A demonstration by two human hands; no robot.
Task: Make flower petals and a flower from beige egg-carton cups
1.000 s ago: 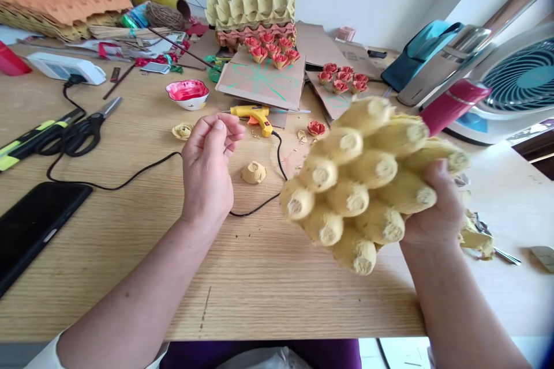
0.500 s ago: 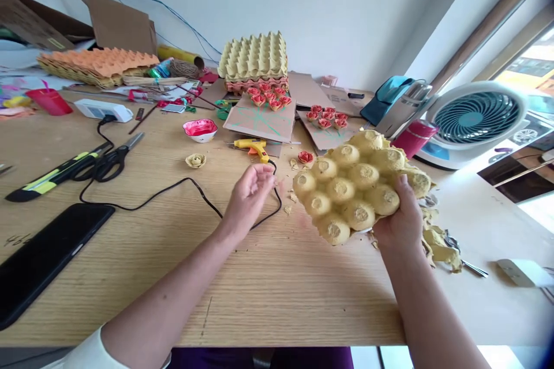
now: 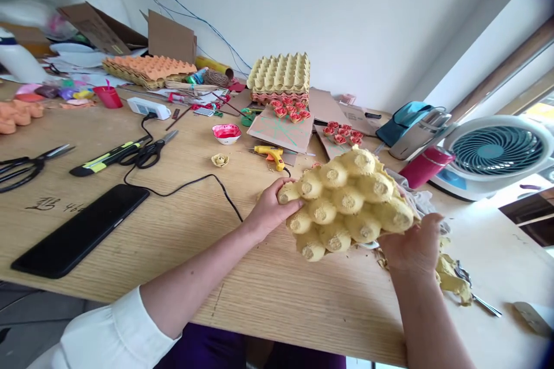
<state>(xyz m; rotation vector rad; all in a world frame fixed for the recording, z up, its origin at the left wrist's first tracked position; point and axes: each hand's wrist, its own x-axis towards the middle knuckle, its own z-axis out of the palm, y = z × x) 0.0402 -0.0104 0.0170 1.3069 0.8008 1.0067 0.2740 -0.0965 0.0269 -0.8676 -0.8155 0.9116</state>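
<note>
A torn piece of yellow egg tray is held above the table, its rounded cup bottoms facing me. My left hand pinches its left corner, thumb on the near face. Beneath the right end lies my right hand, supporting the tray with its thumb lifted away; its fingers are hidden behind the pulp. Beyond the tray a yellow glue gun rests by a cardboard sheet bearing red paper roses. A plain cream rose sits left of it, near a bowl of red paint.
Scissors, a utility knife and a black phone lie to the left. Stacked egg trays stand at the back. On the right are a fan, a pink cup and torn pulp scraps.
My left hand has moved right and taken hold of the egg tray's left corner. My right thumb has lifted off the tray. The view has swung left.
</note>
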